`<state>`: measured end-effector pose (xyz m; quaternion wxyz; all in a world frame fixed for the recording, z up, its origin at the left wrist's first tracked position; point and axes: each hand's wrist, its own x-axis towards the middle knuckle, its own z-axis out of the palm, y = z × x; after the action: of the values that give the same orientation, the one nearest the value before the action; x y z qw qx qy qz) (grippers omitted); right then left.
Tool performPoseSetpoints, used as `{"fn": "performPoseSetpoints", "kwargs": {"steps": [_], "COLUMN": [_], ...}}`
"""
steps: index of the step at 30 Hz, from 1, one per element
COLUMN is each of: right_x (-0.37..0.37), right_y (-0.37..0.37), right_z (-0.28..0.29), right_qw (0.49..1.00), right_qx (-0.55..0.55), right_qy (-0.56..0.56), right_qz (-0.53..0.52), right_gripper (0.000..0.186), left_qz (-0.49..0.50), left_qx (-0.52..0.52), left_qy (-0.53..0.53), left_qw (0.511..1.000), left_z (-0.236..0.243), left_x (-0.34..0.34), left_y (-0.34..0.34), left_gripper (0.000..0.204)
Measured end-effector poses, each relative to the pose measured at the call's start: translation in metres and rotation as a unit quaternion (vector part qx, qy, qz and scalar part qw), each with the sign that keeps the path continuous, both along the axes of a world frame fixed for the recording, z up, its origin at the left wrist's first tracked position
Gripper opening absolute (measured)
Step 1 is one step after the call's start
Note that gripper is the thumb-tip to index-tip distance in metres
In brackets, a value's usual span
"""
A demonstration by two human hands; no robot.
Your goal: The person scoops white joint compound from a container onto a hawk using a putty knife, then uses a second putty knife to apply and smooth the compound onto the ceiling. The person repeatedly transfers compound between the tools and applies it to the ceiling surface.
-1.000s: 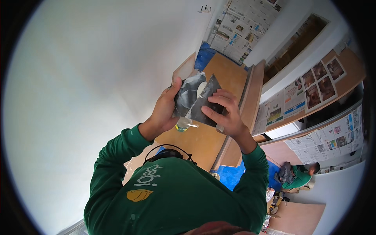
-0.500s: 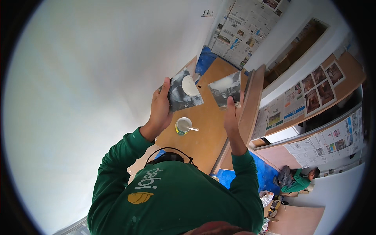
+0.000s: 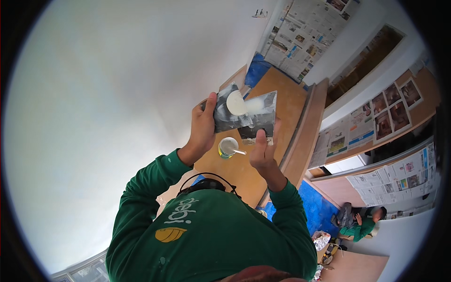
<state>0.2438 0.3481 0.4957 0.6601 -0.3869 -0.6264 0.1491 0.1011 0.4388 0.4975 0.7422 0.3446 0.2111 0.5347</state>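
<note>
My left hand (image 3: 203,126) is closed on a flat, dark grey putty blade (image 3: 225,121), its thumb lying along the near edge. A round white dollop of putty (image 3: 236,102) sits on that blade. My right hand (image 3: 264,152) grips a second putty blade (image 3: 264,121), thumb on its face, with white smears across it. The two blades meet and overlap at their inner edges, in front of the white wall. Below them, an open tub (image 3: 227,146) of pale paste stands on the wooden board, a white-handled tool leaning out of it.
A white wall (image 3: 103,103) fills the left side. The wooden board (image 3: 282,96) has a raised ledge (image 3: 300,134) along its right. Newspaper sheets (image 3: 303,40) cover surfaces beyond it. At lower right, a person in green (image 3: 361,230) sits low near blue floor sheeting (image 3: 315,207).
My right hand has moved left, bringing its blade against the left one, where before they were apart. The view has shifted slightly. The other person has raised a hand.
</note>
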Motion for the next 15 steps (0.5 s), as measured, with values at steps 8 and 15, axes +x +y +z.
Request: {"fn": "performPoseSetpoints", "kwargs": {"steps": [8,15], "right_x": [0.001,0.027], "right_y": [0.001,0.009], "right_z": [-0.022,-0.013], "right_qw": [0.990,0.992], "right_qx": [-0.094,0.046], "right_qy": [-0.107,0.102], "right_qz": [0.005,-0.052], "right_gripper": [0.042,0.040], "left_qz": [0.024,0.037], "left_qx": [0.004,-0.022], "left_qy": [-0.008,-0.013], "left_qw": [1.000,0.999], "left_z": [0.020,0.011], "left_x": [-0.012,-0.018], "left_y": [0.002,0.012], "left_gripper": [0.039,0.037]}}
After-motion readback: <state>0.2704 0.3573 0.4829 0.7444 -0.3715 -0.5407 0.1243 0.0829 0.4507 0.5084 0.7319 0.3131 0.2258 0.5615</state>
